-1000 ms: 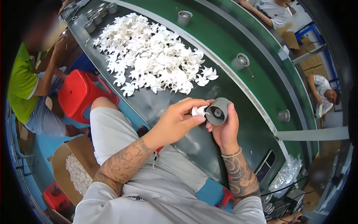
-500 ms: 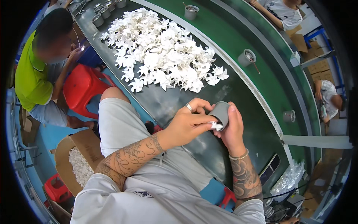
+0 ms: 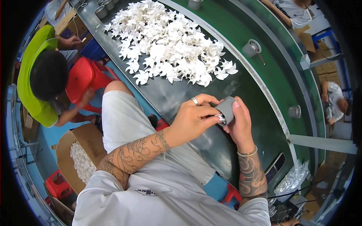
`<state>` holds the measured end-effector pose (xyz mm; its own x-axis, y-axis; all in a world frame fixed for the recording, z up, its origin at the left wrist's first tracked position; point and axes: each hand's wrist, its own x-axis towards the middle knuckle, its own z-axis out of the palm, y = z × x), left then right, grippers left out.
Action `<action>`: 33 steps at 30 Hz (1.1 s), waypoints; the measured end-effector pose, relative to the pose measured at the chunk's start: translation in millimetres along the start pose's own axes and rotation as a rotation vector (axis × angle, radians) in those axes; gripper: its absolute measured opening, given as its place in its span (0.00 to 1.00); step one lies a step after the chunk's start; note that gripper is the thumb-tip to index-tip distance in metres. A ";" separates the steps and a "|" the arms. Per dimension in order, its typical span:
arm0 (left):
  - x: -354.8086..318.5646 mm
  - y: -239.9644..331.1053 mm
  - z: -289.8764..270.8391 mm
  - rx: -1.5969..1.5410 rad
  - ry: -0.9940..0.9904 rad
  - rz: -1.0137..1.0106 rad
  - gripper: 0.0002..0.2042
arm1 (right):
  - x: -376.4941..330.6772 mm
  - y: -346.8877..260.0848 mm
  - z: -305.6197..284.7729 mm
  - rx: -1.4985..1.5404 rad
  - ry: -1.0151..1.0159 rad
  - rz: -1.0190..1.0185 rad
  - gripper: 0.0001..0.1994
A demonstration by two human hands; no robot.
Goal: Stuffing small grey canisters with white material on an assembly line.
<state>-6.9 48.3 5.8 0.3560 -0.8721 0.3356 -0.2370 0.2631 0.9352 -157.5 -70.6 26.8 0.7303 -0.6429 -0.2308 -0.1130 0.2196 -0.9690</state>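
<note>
My right hand [image 3: 241, 124] is wrapped round a grey cup-shaped housing [image 3: 227, 108], which lies tilted with its open end toward my left hand. The fingers of my left hand [image 3: 196, 116] pinch a small white plastic piece [image 3: 220, 118] at the mouth of the housing. Part of that piece is hidden by my fingers and by the rim, so how far it sits inside cannot be made out. Beyond my hands, a large heap of white fan blades [image 3: 169, 45] covers the dark work surface [image 3: 166, 101].
A green conveyor belt [image 3: 271, 79] curves past the bench, carrying grey housings [image 3: 252, 48]. A phone [image 3: 275, 167] and a clear plastic bag [image 3: 292, 180] lie at right. At left are a red stool [image 3: 81, 77], a co-worker in a green shirt [image 3: 28, 79] and a carton [image 3: 88, 141] of small white parts.
My left fingers have pushed the white piece slightly further toward the housing's mouth. The co-worker in green has bent forward, an arm swinging down. The whole view has shifted slightly.
</note>
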 end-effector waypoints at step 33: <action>-41.4 157.2 -18.0 -1.274 -0.468 0.244 0.40 | 25.4 8.7 -61.5 -1.016 0.809 -0.531 0.14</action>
<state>-42.6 133.2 141.0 0.0306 -0.7388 0.6732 0.8248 0.3991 0.4006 -181.4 -130.1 7.1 0.2930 -0.7960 0.5297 -0.6354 -0.5761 -0.5142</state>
